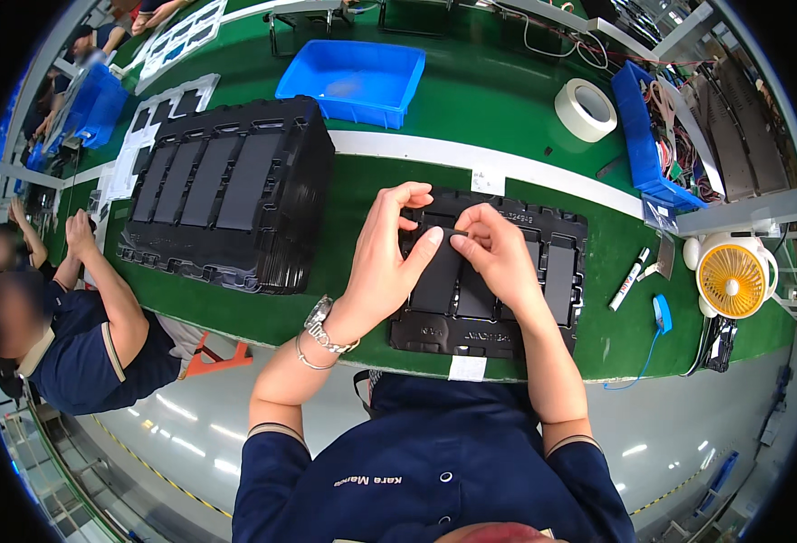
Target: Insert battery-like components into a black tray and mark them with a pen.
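Note:
In front of me lies a black moulded plastic tray (489, 338) with several flat black rectangular pieces in its slots. Both hands are over its left part, at the upper end of one flat black rectangular piece (435, 283). My left hand (386, 249) has its thumb on that end and its other fingers bent around the far side. Thumb and forefinger of my right hand (500, 255) pinch at a small dark edge there. The fingertips partly hide what they grip, so I cannot tell if the piece is lifted. Another black piece (558, 282) sits in the right slot.
A tall stack of black trays (222, 185) stands left. Beyond are a blue bin (353, 80), a tape roll (586, 109) and a blue box of cables (656, 145). To the right lie a marker (629, 279), a blue corded clip (661, 314) and a fan (731, 279). Co-workers sit left.

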The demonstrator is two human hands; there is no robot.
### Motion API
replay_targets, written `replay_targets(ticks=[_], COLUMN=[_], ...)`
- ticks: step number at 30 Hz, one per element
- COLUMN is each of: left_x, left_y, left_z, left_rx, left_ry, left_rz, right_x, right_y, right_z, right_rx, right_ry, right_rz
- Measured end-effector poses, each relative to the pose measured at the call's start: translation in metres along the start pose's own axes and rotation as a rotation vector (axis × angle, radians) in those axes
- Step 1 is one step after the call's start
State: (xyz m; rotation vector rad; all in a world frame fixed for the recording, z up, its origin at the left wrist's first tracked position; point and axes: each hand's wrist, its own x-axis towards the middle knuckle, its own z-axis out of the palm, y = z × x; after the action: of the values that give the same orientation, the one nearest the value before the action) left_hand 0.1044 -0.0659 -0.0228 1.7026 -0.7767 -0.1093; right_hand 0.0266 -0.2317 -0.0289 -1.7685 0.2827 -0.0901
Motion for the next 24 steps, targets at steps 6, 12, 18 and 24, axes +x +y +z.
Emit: replay_targets(ticks=[6, 12, 18, 24], left_x=[-0.008, -0.009, -0.010, -0.012], left_y=[0.000, 0.001, 0.002, 0.001], left_z=[0.003, 0.004, 0.003, 0.004], left_rx=[-0.197, -0.714, -0.797, -0.784], left_ry=[-0.462, -0.337, -0.152, -0.108], left_rz=[-0.356, -0.455, -0.385, -0.371], right_x=[-0.010, -0.012, -0.018, -0.023], right_y=[-0.014, -0.023, -0.009, -0.019], right_z=[-0.009, -0.003, 0.001, 0.012], right_rx=[0.378, 0.445, 0.332, 0.468], right_ry=[0.191, 0.267, -0.017, -0.053], right_rz=[-0.039, -0.108, -0.016, 0.039])
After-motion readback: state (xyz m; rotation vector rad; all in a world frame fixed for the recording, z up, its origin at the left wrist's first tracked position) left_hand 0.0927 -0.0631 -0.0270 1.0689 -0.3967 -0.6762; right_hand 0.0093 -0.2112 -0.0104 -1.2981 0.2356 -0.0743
